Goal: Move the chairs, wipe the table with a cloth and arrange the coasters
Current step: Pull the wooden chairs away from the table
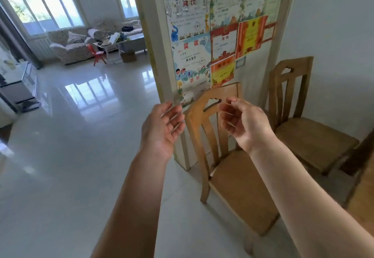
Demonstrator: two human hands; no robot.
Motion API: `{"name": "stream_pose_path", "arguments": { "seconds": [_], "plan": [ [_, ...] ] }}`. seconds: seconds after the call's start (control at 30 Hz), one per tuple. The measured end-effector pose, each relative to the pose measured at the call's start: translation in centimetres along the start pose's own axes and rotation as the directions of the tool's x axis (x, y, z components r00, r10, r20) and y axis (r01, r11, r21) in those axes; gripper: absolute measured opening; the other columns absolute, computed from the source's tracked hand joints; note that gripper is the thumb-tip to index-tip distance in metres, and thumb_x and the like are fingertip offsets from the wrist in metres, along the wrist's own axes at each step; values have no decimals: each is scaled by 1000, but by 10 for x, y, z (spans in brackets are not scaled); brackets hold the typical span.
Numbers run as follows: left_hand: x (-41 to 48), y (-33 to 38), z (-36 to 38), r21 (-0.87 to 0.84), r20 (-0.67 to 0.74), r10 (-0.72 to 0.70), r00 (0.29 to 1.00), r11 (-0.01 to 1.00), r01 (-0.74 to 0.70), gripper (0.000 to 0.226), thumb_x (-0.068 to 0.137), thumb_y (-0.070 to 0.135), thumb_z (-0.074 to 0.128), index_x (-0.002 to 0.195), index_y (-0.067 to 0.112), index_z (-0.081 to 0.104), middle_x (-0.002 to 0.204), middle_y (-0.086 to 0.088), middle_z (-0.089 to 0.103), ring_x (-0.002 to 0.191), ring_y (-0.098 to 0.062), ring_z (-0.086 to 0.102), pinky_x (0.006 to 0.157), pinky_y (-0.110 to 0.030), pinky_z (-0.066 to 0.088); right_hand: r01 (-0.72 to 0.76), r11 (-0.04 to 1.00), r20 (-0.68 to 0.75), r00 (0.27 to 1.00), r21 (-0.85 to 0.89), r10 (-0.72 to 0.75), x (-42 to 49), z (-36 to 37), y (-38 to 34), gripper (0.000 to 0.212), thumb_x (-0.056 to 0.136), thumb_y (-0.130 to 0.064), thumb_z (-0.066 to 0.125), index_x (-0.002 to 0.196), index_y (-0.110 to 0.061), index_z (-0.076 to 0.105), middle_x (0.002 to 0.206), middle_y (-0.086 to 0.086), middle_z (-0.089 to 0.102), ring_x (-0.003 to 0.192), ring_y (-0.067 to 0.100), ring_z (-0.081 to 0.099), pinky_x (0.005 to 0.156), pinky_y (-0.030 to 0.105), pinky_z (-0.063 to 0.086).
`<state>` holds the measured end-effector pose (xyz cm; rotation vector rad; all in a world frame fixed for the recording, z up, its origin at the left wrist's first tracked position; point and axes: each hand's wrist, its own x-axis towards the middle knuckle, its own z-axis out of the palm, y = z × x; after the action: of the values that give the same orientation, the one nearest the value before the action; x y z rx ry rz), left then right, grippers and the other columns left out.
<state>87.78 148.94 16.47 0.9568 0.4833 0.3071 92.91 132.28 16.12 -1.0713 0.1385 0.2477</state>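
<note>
I see the near chair [240, 193] on the pale floor [81, 156] at the end of the certificate-covered wall [202, 34], with the far chair [311, 136] just beside it by the white wall. My left grip [162, 124] and right grip [244, 122] hover spread, fingers loosely curled, either side of the near chair's top rail, holding nothing.

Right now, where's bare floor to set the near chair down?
Free: the tiled floor left of the near chair, out to the sofa and low cabinet. Tight: rightward, the far chair, certificate wall and table edge crowd in. The left hand and right hand hold nothing.
</note>
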Motion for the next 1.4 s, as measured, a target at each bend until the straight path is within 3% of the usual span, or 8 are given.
{"name": "stream_pose_path", "arguments": {
  "seconds": [0.4,0.63,0.77,0.87,1.0,1.17,1.3,1.4],
  "plan": [
    [254,-8,44,209,192,-292,937,945,252,15,95,22,53,102,13,63,73,-1,73,55,-12,65,49,-26,53,19,999,-321,947,31,-8,178,57,29,22,99,-13,48,110,-8,67,81,6,71,73,17,63,70,32,52],
    [376,-17,68,435,255,-429,867,851,293,15,96,21,49,101,14,61,84,-2,74,71,-16,67,67,-31,54,-14,999,-458,889,-39,-6,279,98,56,18,100,-12,47,103,-10,65,87,11,71,70,18,63,62,28,52],
    [419,-37,71,619,219,-492,842,737,270,16,97,19,49,86,17,61,88,0,66,85,-15,59,84,-34,48,-102,979,-493,870,-177,2,325,107,88,18,99,-9,48,104,-8,65,91,12,69,75,19,65,61,26,56],
    [443,-56,68,730,160,-599,785,607,314,17,96,23,52,82,17,59,82,1,59,80,-14,56,84,-34,48,-244,877,-525,851,-414,-10,350,106,122,13,95,-20,56,103,-16,66,95,4,70,85,17,68,77,32,59],
    [457,-80,66,808,117,-721,683,469,357,26,92,26,59,110,8,65,97,-11,68,91,-26,64,83,-40,54,-360,711,-497,867,-604,17,365,109,155,11,93,-29,60,88,-18,62,87,0,68,82,17,66,75,32,56],
    [469,-101,67,900,105,-752,651,350,260,20,91,26,63,97,7,64,93,-14,67,92,-28,63,91,-41,52,-497,412,-523,851,-764,58,371,116,181,54,84,-22,60,132,-15,37,116,4,55,111,28,57,89,39,49],
    [470,-116,67,932,100,-707,700,313,183,27,84,28,71,101,8,64,93,-12,66,84,-27,61,77,-37,50,-506,404,-564,825,-762,-30,370,119,182,53,89,-25,54,137,-15,34,111,5,59,108,30,60,78,36,45],
    [466,-126,66,940,145,-637,757,326,95,9,80,16,68,81,10,61,75,-8,58,65,-22,54,58,-29,44,-492,410,-557,829,-768,-50,364,117,181,53,91,-26,53,138,-13,35,117,8,61,108,30,61,80,36,47]
  ]
}}
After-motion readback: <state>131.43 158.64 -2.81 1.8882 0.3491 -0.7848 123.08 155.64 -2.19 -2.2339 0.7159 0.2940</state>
